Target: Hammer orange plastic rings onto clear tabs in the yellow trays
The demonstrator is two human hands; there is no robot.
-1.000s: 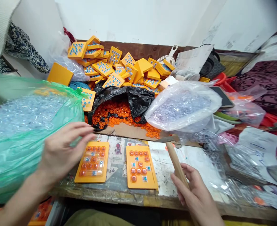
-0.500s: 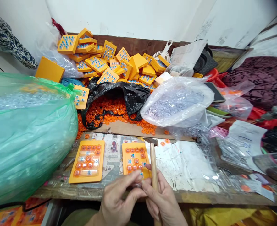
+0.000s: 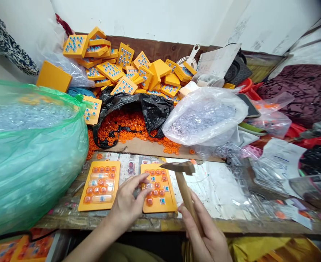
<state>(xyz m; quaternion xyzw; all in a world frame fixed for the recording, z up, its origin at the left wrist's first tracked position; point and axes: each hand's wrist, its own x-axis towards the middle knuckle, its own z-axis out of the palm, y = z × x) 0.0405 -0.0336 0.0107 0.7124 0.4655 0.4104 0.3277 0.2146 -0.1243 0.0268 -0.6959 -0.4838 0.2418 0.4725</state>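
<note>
gripping a hammer point(image 3: 185, 191) are the right fingers point(image 3: 190, 222); left fingers point(image 3: 137, 179), narrowly parted, sit at a yellow board point(image 3: 160, 184), grip unclear.

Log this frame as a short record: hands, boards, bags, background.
Left hand: fingertips at the left side of the right board; whether they pinch anything is unclear
Right hand: holds hammer by its wooden handle
Left board: yellow, untouched
Bags: green bag left, black bag middle, whitish bag right
Background: piled yellow boards
</note>
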